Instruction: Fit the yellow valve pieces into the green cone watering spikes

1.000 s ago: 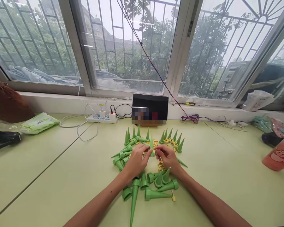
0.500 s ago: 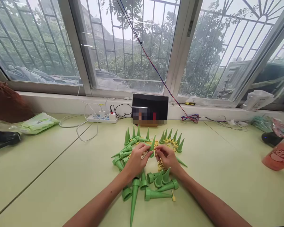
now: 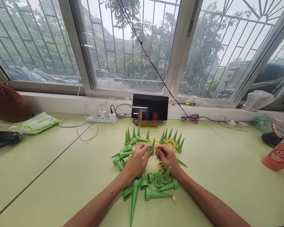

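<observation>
Between finger and thumb, my left hand (image 3: 140, 156) grips a green plastic watering spike (image 3: 152, 145), point up and leaning slightly right. Close on its right, my right hand (image 3: 166, 155) is closed in a pinch; a small yellow piece seems to be at its fingertips, mostly hidden. Several green spikes lie about both hands, among them a long one (image 3: 134, 201) pointing at me and one on its side (image 3: 156, 194) by a yellow valve piece (image 3: 173, 196). Upright spikes (image 3: 178, 140) stand in an arc behind my right hand, around small yellow pieces (image 3: 171, 143).
A dark tablet (image 3: 150, 107) leans by the window wall. To its left are a power strip (image 3: 103, 118) with cables and a pack of wipes (image 3: 40, 123). A red cup (image 3: 278, 154) stands far right; bundled wires (image 3: 190, 118) lie at the back.
The spike in my left hand has gone from nearly straight up to leaning right, and has shifted slightly. Both hands have stayed almost in place.
</observation>
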### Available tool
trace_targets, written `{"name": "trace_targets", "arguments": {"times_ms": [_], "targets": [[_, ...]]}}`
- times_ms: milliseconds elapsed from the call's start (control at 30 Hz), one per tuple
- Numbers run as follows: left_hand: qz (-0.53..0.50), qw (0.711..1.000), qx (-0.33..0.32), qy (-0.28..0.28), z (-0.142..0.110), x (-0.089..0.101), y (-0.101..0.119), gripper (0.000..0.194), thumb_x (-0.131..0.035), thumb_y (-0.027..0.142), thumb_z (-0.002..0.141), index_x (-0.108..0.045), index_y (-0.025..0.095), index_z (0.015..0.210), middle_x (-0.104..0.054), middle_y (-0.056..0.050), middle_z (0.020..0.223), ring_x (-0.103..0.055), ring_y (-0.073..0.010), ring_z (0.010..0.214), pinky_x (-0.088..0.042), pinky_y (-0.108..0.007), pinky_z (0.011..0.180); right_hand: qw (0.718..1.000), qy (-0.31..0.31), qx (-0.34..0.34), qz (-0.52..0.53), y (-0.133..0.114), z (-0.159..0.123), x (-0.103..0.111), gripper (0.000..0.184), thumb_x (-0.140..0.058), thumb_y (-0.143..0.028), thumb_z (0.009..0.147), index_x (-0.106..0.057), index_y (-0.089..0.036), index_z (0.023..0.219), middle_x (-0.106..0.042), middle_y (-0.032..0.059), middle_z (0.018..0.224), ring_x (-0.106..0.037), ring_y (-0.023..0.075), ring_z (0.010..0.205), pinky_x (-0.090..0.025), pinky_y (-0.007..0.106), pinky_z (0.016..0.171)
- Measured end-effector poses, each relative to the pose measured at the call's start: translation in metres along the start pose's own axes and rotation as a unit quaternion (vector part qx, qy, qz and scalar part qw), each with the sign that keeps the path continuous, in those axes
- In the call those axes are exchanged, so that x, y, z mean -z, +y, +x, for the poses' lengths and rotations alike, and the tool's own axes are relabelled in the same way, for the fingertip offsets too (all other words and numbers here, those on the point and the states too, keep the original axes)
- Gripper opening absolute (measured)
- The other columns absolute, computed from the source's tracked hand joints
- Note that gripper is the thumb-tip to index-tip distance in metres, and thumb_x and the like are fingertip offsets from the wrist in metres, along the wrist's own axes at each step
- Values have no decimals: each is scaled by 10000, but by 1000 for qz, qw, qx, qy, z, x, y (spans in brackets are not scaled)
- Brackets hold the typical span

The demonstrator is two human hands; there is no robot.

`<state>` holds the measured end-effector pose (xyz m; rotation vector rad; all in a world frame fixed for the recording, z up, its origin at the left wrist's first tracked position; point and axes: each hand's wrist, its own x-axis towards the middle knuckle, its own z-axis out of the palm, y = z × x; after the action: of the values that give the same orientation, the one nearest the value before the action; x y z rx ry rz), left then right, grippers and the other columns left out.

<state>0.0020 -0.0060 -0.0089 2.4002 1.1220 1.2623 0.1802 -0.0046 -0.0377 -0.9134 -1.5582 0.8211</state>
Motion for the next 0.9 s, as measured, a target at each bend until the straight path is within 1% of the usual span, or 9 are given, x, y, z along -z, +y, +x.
{"name": "trace_targets", "arguments": {"times_ms": [100,167,267,333,467,567,733,900], "targets": [[-12,1000,15,-5,1,2,3,179,-471,241,984,-620,209,1077,-616,-56,960,-609,-185,854,-505,-311,745,999,33,12,-25,1,1,1,230,-523,-398,962,-631,-195,942,-600,12,706,-572,150,598,-479,273,574],[-13,1000,27,-3,2,3,5,179,-446,260,997,-613,199,980,-613,-51,929,-598,-179,825,-491,-305,727,998,48,22,-41,2,1,2,235,-516,-395,965,-637,-194,958,-627,31,747,-589,159,619,-489,281,584],[6,999,45,5,3,5,5,319,-414,316,1011,-561,191,757,-574,-27,770,-550,-165,694,-450,-297,645,996,48,38,-62,1,2,3,224,-518,-378,965,-651,-197,961,-653,47,787,-607,167,636,-503,291,598],[15,998,55,5,3,5,4,407,-387,352,1018,-540,191,678,-559,-23,701,-535,-168,653,-431,-302,619,995,39,53,-74,-1,2,3,218,-519,-366,965,-664,-203,956,-662,50,800,-613,169,640,-510,294,604],[4,998,61,-9,3,4,3,497,-350,383,1027,-575,188,630,-594,-26,652,-571,-179,662,-428,-312,635,992,14,87,-88,-6,1,3,215,-530,-350,963,-694,-211,950,-665,48,810,-598,161,621,-507,294,605],[1,998,66,-14,3,4,3,517,-361,400,1023,-574,187,603,-596,-20,620,-567,-172,630,-411,-306,614,991,-3,100,-87,-7,1,4,197,-538,-324,962,-705,-218,963,-664,39,809,-572,146,585,-496,291,605],[14,997,70,-17,4,5,4,514,-380,429,1012,-535,187,586,-557,-15,602,-531,-164,603,-389,-296,587,993,-12,93,-68,-4,2,5,181,-551,-301,956,-712,-218,961,-671,41,837,-578,140,594,-494,282,609],[6,998,64,-21,5,6,5,500,-411,425,999,-457,191,560,-510,-5,600,-504,-159,591,-385,-291,575,997,-3,68,-47,1,3,6,185,-570,-327,943,-714,-211,949,-672,39,822,-598,147,607,-508,285,612]]}}
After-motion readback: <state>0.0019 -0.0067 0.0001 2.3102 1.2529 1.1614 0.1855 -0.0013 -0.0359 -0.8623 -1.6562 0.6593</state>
